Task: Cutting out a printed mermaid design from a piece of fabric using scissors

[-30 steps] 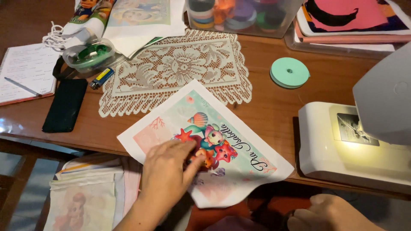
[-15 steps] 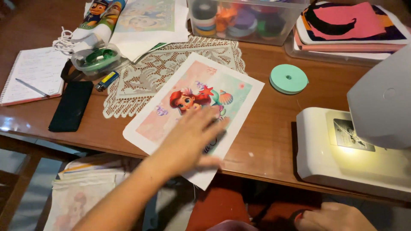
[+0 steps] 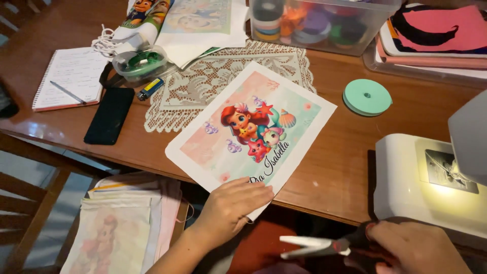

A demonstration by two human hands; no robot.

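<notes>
The printed fabric panel (image 3: 251,134) is lying flat on the wooden table (image 3: 324,167), its long axis running diagonally from the near left edge toward the far right. Its near corner is overhanging the table edge, and its far end is overlapping the lace doily (image 3: 203,83).

A mint-green tape roll (image 3: 367,97) is sitting just beyond the panel's right corner. A white sewing machine (image 3: 426,185) is standing to the right, apart from the panel. A black phone (image 3: 109,115), a lighter (image 3: 150,88) and a spiral notebook (image 3: 71,78) are lying to the left. A clear plastic bin (image 3: 319,23) is standing at the far edge.

The left hand (image 3: 233,205) is resting nearly flat, fingers loosely extended, on the panel's overhanging near corner. The right hand (image 3: 413,248) is closing around the dark handles of scissors (image 3: 317,246), whose pale blades are pointing left, below the table edge and clear of the panel.
</notes>
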